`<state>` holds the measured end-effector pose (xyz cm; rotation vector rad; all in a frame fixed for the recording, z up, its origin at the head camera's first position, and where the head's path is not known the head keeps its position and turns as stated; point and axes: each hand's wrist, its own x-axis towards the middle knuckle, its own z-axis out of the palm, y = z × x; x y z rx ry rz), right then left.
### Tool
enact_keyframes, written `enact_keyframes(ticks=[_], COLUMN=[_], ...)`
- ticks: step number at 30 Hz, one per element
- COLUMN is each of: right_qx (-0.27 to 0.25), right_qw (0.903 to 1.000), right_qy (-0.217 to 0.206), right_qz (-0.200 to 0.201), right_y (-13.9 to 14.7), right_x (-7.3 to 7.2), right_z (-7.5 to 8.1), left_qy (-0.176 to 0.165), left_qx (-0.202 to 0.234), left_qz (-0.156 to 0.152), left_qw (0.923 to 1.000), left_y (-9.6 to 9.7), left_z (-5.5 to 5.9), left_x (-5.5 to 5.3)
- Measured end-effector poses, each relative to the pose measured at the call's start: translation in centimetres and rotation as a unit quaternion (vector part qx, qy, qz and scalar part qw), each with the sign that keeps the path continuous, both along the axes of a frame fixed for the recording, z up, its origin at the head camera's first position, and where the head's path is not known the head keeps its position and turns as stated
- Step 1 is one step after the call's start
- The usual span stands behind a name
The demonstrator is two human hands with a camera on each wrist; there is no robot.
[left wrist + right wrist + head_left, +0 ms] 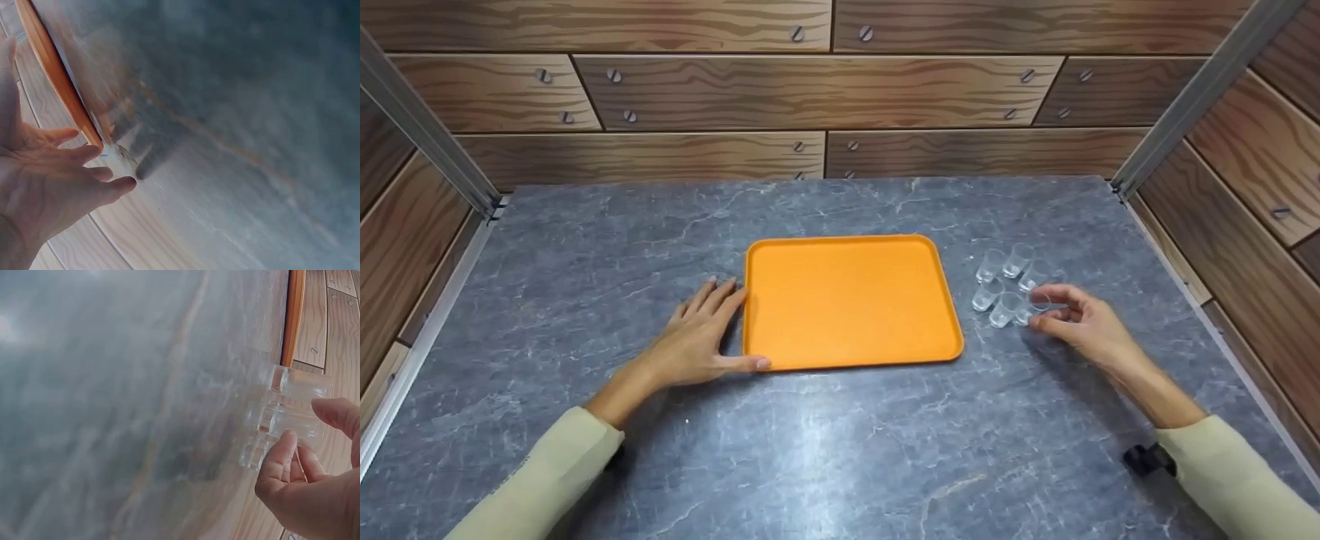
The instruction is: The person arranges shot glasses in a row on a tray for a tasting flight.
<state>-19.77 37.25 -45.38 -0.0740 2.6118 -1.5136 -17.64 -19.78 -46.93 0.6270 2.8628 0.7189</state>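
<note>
An orange tray (851,300) lies flat on the grey marbled table. At its left edge is my left hand (694,345), fingers spread and fairly straight; fingertips touch the left rim and the thumb rests on the near-left corner. Right of the tray stand several small clear shot glasses (990,264) in a close cluster. My right hand (1084,326) holds the nearest right shot glass (1027,309) between thumb and fingers, low over the table. In the right wrist view, curled fingers lie around that clear glass (292,422), with another glass (306,382) beside it.
Wood-patterned panels (817,90) wall the back and both sides of the table (810,450). Grey metal posts (1192,97) rise at the back corners. A black wrist device (1149,459) sits at the right sleeve.
</note>
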Motion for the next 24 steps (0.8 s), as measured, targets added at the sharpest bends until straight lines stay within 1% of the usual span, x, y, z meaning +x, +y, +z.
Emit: enact_keyframes(ticks=[3,8,13,17,24], right_qx=[-0.003,0.005,0.023,0.032,0.01], right_qw=[1.0,0.9999,0.9993,0.9989,0.9987], right_qy=[-0.003,0.015,0.031,0.029,0.04], right_qz=[-0.004,-0.002,-0.004,-0.017,-0.031], right_y=[0.1,0.0,-0.2,0.1,0.5], right_x=[-0.2,-0.4,-0.4,0.0,0.8], right_z=[0.1,0.2,-0.1,-0.3,-0.1], left_qy=[0.0,-0.003,0.003,0.005,0.007], left_qx=[-0.003,0.001,-0.008,-0.017,-0.026], left_qz=[-0.009,-0.017,-0.03,-0.044,-0.064], left_qw=[1.0,0.9999,0.9995,0.9989,0.9976], left_y=[0.0,-0.1,-0.3,-0.2,-0.3], left_z=[0.0,0.3,0.5,0.4,0.2], left_x=[-0.1,-0.3,-0.6,-1.0,-1.4])
